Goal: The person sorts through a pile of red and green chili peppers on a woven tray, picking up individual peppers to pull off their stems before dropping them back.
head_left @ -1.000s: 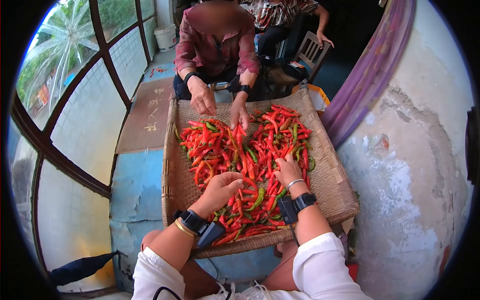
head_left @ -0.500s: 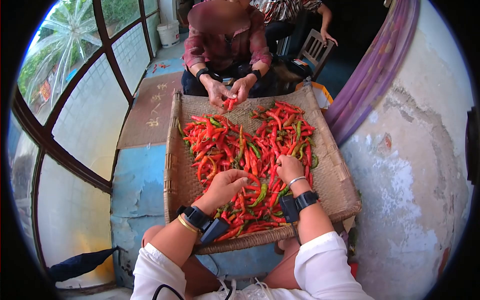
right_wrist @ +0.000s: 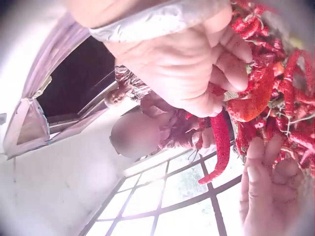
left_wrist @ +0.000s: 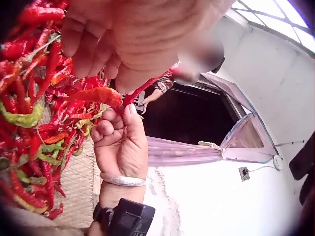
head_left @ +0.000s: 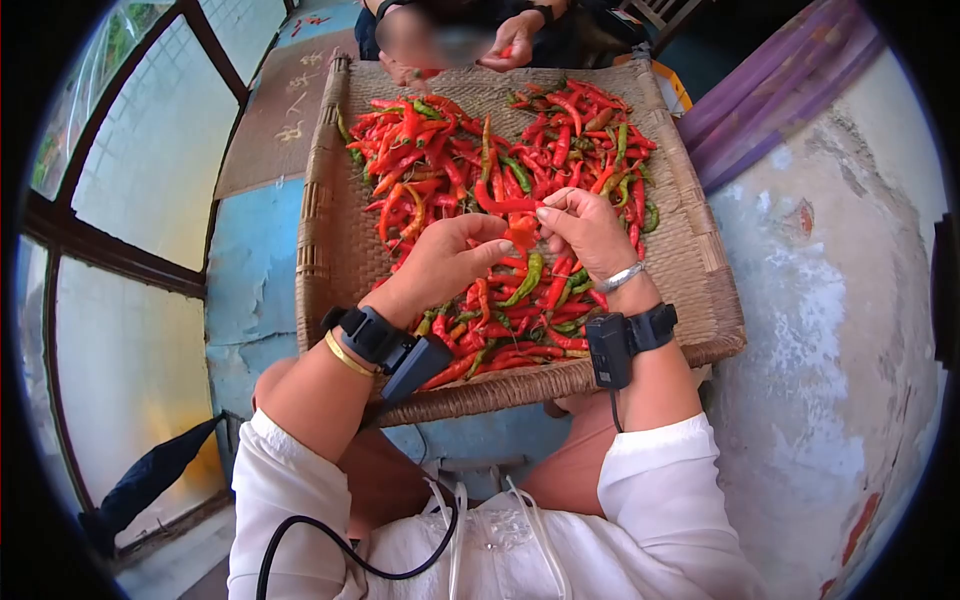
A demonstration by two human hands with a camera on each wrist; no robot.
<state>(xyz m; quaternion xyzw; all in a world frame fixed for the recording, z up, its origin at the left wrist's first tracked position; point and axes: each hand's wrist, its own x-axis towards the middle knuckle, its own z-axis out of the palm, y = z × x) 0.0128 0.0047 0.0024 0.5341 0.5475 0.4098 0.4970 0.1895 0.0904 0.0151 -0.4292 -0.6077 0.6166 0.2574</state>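
My right hand (head_left: 592, 232) pinches two chili peppers by their ends, between thumb and fingers. One is a curved red chili pepper (right_wrist: 221, 147) pointing away from the hand; the other is a broader orange-red chili pepper (right_wrist: 253, 101). Facing it, my left hand (head_left: 445, 260) is held over the heap, thumb apart from loosely bent fingers, nothing in its grasp. In the right wrist view its fingers (right_wrist: 254, 177) are close beside the peppers. Beneath both hands, red chili peppers (head_left: 415, 150) with a few green ones lie heaped on a woven tray (head_left: 690, 230).
Across the tray, another person's hands (head_left: 515, 40) hold red chili peppers near the far rim. A rough plastered wall (head_left: 790, 330) and a purple curtain (head_left: 770, 95) stand on the right. Framed window panes (head_left: 120, 360) line the left side.
My right hand has lifted from the heap and come toward the left hand with chili peppers in its fingers. The head view has tilted downward. The other person's hands have moved apart.
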